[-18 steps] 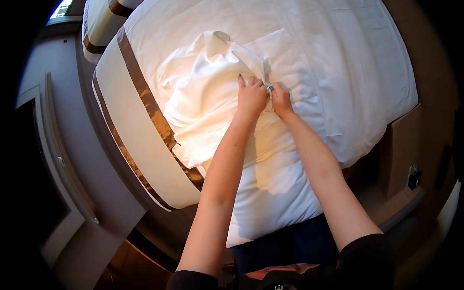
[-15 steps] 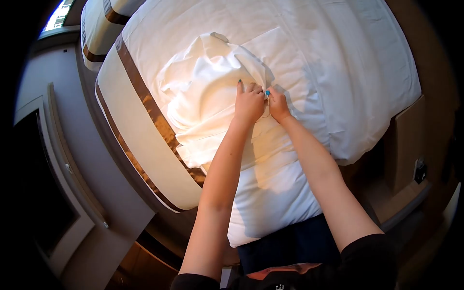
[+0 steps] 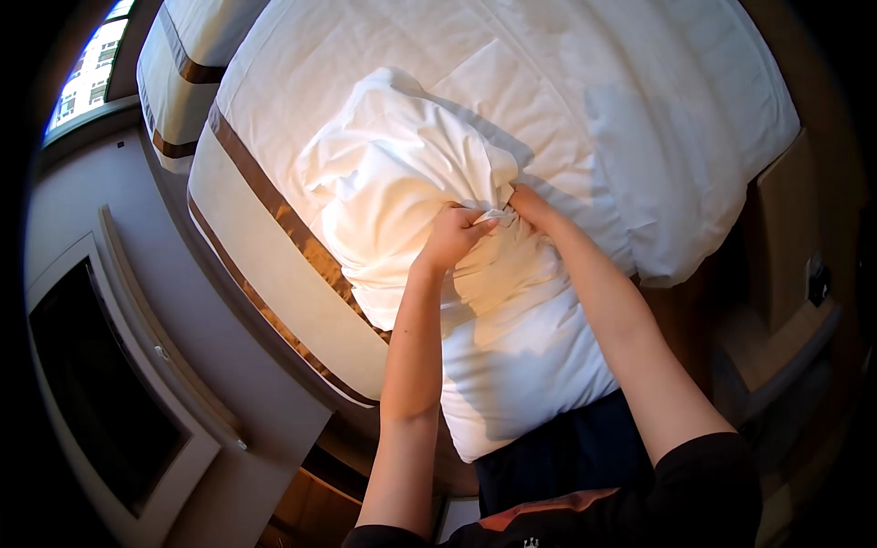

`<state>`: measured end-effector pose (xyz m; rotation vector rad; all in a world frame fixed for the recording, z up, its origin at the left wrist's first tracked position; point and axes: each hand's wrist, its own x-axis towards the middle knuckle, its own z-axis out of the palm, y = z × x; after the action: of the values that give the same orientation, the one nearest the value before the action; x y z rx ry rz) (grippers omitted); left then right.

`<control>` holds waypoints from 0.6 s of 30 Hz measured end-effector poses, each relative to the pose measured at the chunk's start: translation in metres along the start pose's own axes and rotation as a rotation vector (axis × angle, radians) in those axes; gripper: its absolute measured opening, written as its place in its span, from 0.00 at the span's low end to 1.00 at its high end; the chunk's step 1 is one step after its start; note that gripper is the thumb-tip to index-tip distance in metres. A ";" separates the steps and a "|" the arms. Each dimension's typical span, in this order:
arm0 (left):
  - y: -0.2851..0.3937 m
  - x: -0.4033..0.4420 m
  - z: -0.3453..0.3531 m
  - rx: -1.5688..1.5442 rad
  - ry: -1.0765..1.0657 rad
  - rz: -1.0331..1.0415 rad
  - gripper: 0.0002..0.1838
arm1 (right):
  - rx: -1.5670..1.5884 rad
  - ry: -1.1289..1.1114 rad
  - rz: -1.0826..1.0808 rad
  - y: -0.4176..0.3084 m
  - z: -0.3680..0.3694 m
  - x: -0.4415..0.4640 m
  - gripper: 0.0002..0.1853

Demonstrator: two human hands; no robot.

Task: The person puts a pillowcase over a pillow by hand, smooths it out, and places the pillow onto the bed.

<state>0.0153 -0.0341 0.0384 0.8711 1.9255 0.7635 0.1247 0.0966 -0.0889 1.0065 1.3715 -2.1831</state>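
A white pillow (image 3: 525, 365) lies at the bed's near edge, its lower end against my body. Bunched white fabric (image 3: 393, 173), perhaps its cover, spreads from the pillow's upper part over the bed. My left hand (image 3: 453, 235) is closed on a gathered fold of this fabric, thumb pointing right. Close beside it on the right, my right hand (image 3: 530, 206) grips the fabric's edge, and its fingertips are hidden in the folds.
The bed (image 3: 676, 119) has white bedding and a cream and brown runner (image 3: 265, 265) at the left. Another bed (image 3: 187, 73) stands at the upper left. A wall-mounted screen (image 3: 100, 384) is at the left, a wooden cabinet (image 3: 786, 247) at the right.
Both hands have moved down toward my body, drawing the fabric's edge with them. The fabric above them has puffed up, and my left hand has turned, its thumb now pointing right.
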 end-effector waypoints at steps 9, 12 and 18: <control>0.008 0.014 -0.032 -0.033 0.213 -0.311 0.20 | 0.406 -0.164 0.339 -0.008 0.022 -0.010 0.19; -0.012 0.033 -0.044 0.381 0.662 -0.021 0.20 | 0.473 -0.070 0.365 0.011 0.023 -0.004 0.17; -0.052 0.054 -0.077 0.766 0.456 -0.319 0.34 | 0.445 -0.064 0.389 -0.001 0.020 -0.016 0.18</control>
<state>-0.0876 -0.0328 0.0073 0.8258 2.7527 -0.0056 0.1271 0.0788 -0.0710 1.2200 0.5981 -2.2269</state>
